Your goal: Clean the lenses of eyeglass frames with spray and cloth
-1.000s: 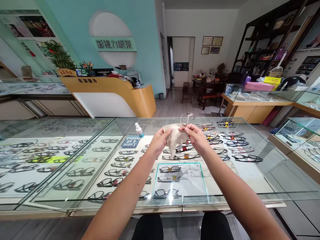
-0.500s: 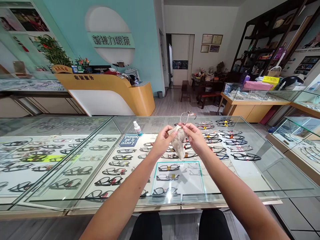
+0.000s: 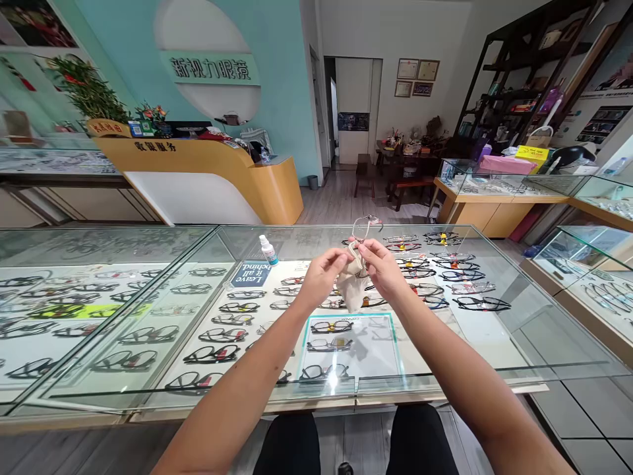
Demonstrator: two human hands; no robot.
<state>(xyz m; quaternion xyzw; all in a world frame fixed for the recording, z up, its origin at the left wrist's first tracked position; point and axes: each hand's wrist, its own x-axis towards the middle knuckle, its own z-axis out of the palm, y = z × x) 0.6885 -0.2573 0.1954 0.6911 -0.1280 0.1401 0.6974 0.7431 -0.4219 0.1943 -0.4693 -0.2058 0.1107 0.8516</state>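
My left hand [image 3: 324, 272] is closed in a pinch at the edge of a pale cleaning cloth [image 3: 353, 295], which hangs down between my hands. Thumb and fingers of my right hand [image 3: 382, 267] grip a pair of thin-rimmed eyeglasses [image 3: 363, 227], one lens standing up above the fingers. Part of the frame is hidden behind the cloth and my fingertips. Both hands are held over the glass display case. A white spray bottle [image 3: 268, 251] stands upright on the glass to the left, near a blue printed card [image 3: 251, 274].
Rows of eyeglasses [image 3: 212, 354] lie inside the glass case [image 3: 425, 375] below my hands. Another glass case [image 3: 593, 247] stands at right. Beyond are a wooden cash counter [image 3: 277, 191], a dark bench [image 3: 364, 175] and open floor.
My left fingertips have shifted slightly along the cloth, and the cloth has bunched differently around the eyeglasses. The view has tilted down slightly; my right hand keeps its grip.
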